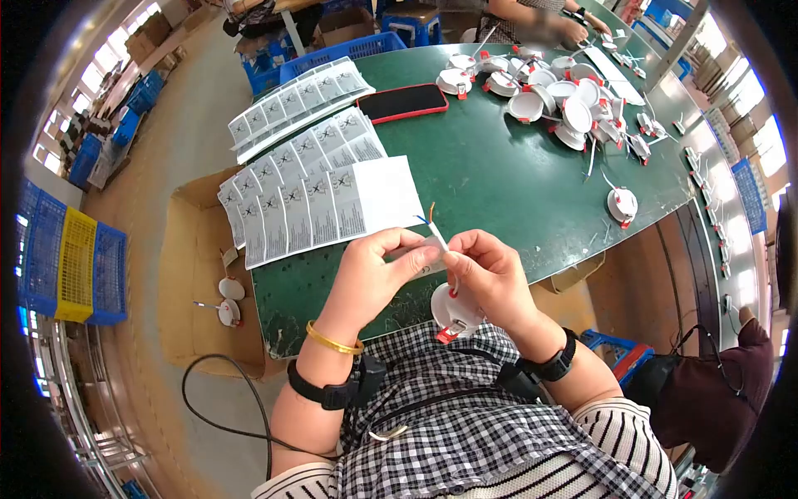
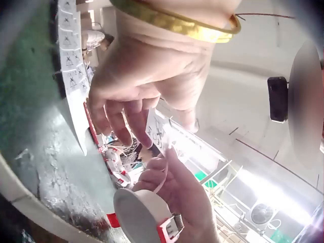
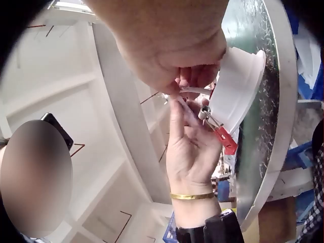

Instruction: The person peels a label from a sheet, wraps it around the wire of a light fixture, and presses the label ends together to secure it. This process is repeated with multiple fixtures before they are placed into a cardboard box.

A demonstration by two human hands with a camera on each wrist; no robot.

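Both hands meet over the near table edge. My left hand (image 1: 370, 274) pinches a small printed label (image 2: 157, 130) between thumb and fingers, at the white cable (image 1: 439, 239) of a round white downlight. Blue and brown wire ends stick out at the cable's top. My right hand (image 1: 497, 279) pinches that cable just beside the label. Below the right fingers hangs the downlight (image 1: 453, 308), with red-tipped spring clips on its sides. In the right wrist view the downlight (image 3: 237, 87) is close to the hand, its spring clip showing. Fingers partly hide the label.
Sheets of grey printed labels (image 1: 303, 195) lie at the left of the green table (image 1: 474, 183), with a red-edged phone (image 1: 405, 102) behind. Many downlights (image 1: 573, 112) are heaped at the far right. A cardboard box (image 1: 187, 274) with two downlights stands left. Another person (image 1: 532, 21) sits opposite.
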